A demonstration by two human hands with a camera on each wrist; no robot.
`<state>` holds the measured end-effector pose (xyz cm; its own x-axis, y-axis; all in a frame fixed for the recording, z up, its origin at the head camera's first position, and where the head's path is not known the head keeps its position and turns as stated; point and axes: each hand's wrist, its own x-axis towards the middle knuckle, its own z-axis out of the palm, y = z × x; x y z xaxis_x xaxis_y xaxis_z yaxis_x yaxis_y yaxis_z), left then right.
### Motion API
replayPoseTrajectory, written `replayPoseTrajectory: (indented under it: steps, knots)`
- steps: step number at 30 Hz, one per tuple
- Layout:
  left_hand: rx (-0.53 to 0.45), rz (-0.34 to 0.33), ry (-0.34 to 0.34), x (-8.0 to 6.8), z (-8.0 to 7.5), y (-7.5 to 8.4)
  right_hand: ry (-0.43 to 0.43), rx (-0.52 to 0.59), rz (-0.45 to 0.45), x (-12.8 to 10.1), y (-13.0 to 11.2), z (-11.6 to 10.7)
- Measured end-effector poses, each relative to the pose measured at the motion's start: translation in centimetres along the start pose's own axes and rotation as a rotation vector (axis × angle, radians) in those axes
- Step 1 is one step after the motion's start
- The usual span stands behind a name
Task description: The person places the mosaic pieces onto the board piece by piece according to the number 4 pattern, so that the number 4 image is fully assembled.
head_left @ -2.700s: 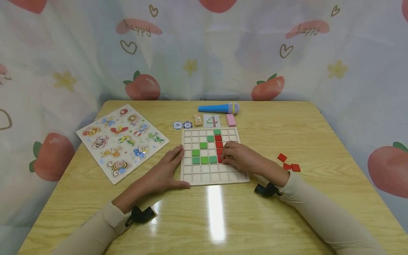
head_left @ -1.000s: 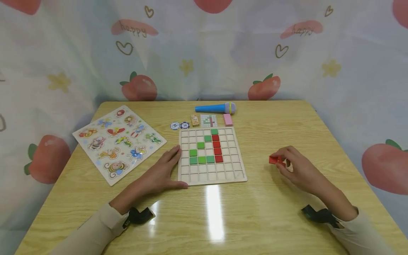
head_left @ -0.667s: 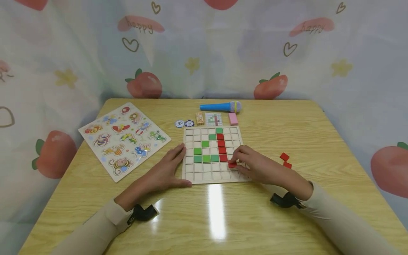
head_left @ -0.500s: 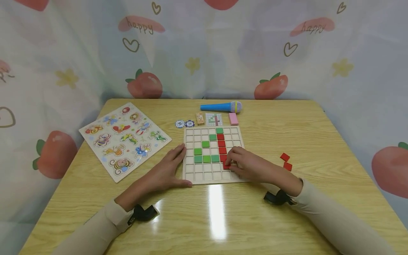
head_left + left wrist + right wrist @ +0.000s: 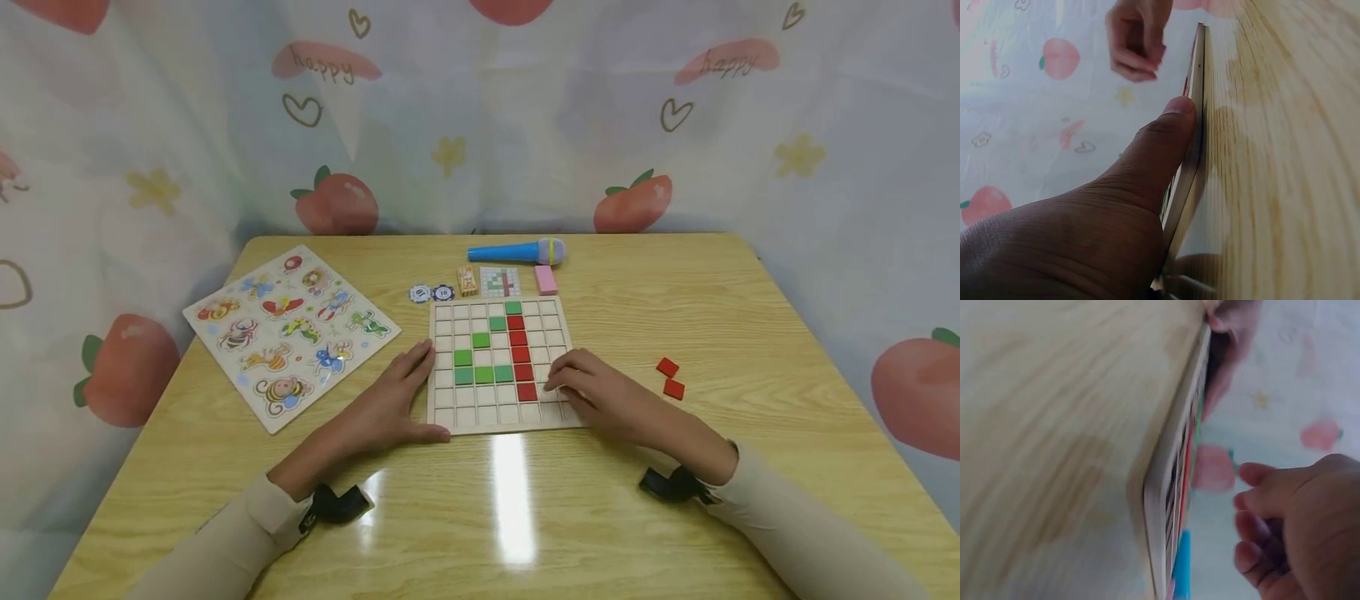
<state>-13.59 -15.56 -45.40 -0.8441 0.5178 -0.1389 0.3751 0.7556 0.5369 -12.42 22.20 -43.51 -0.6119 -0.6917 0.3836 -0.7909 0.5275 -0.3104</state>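
Note:
A wooden grid board lies on the table, with green tiles in a slanting line and a row, beside a column of several red tiles. The lowest red tile sits in its cell below the green row. My left hand rests at the board's near left corner, fingers along the left edge, thumb at the front edge; its thumb lies straight against the rim in the left wrist view. Just right of the lowest red tile, my right hand hovers over the board with loosely bent fingers, holding nothing.
Two loose red tiles lie on the table at right. Behind the board are a small pattern card, a pink block, a small wooden stack, two poker chips and a toy microphone. An insect puzzle board lies at left.
My right hand fetched a red tile from the loose ones at right, set it at the bottom of the red column, let go and drew slightly right. My left hand stayed at the board.

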Motion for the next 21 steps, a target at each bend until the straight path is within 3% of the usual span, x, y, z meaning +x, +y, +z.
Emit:
replayPoseTrajectory:
  steps: [3,6,9,15,21]
  knots:
    - [-0.006,0.000,-0.002,0.0,0.1,0.1,0.150,0.004,0.058,-3.2,0.7,-2.1]
    - [-0.010,0.002,-0.002,0.0,0.0,0.1,0.293,-0.027,0.174,-6.8,1.6,-3.8]
    - [0.009,0.003,0.003,-0.1,-0.1,0.0,0.378,-0.054,0.319,-9.9,2.3,-4.5]
    - [0.014,0.017,0.009,-0.2,-0.1,-0.2,0.367,-0.001,0.526,-13.1,3.3,-3.9]
    - [0.001,0.021,0.008,-0.2,0.0,0.1,0.300,0.015,0.586,-13.8,3.5,-3.5]
